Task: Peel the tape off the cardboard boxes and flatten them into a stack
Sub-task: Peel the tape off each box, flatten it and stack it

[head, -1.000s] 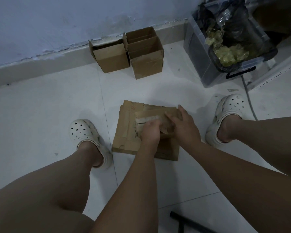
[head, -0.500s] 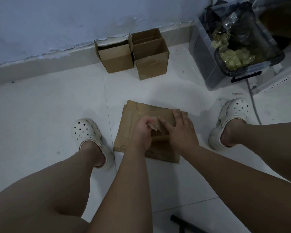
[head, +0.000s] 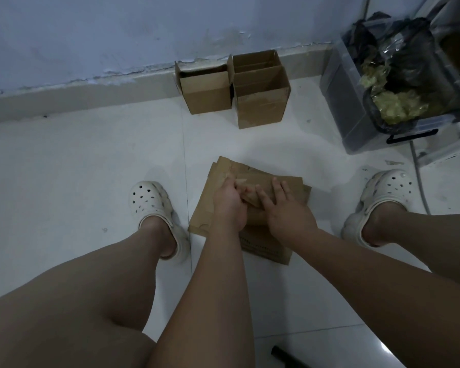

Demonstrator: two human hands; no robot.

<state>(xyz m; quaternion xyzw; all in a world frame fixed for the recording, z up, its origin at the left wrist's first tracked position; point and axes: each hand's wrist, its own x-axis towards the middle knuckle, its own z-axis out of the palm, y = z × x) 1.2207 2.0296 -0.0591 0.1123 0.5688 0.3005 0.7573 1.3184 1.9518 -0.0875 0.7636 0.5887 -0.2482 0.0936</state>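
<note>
Step in hand: tape peel on the top sheet, imo.

- flat stack point(head: 270, 249): on the floor btwn the person's feet. Several collapsed sheets, edges not quite aligned.
- left hand point(head: 230, 205): over the stack's middle, fingers curled. It's pinching what looks like a pale tape strip point(head: 241, 182) lifted off the top sheet. Dim and blurry there, so can't tell how much of it is bonded.
- right hand point(head: 287, 211): on the stack just right of the left one, fingers straight and spread, palm down. It presses the cardboard as a hold-down and grips nothing.

Not done yet: box A point(head: 205, 94) and box B point(head: 260, 102) stand upright well beyond the stack, touching side by side at the wall, tops open. So approx partway through. Can't count the sheets in the stack.

Next move needs:
- Right-hand pressure close to the peel line, so the sheet doesn't lift w/ the tape.
- A low pull along the sheet, not straight up. Otherwise the paper face may tear or the strip may snap.
- The strip then prob goes to the bin point(head: 356, 120), beyond the stack to the right, which already holds tape wads point(head: 393, 104).
- After that, reach fwd past the stack for box A or B.
</note>
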